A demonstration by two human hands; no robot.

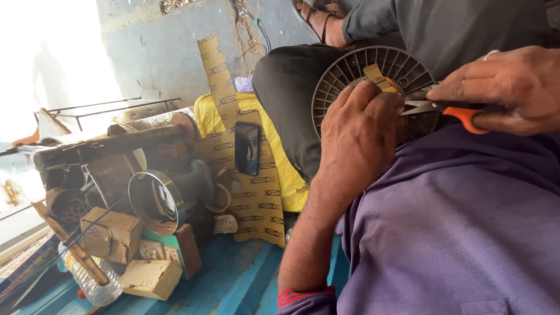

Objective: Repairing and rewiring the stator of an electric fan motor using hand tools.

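Observation:
My left hand [359,137] grips the front of a round grey slotted plastic disc [353,70] held upright against my purple-shirted body. A tan strip [376,75] lies across the disc above my fingers. My right hand [524,89] holds orange-handled scissors [455,112]. Their blades point left and meet the strip beside my left thumb. The lower part of the disc is hidden behind my left hand.
Another person in dark clothes and a sandal [311,16] sits just behind the disc. On the blue boards [204,299] to the left lie cardboard boxes [149,277], a plastic bottle [95,285], a metal ring [155,202], a phone [247,147] and patterned yellow card [257,200].

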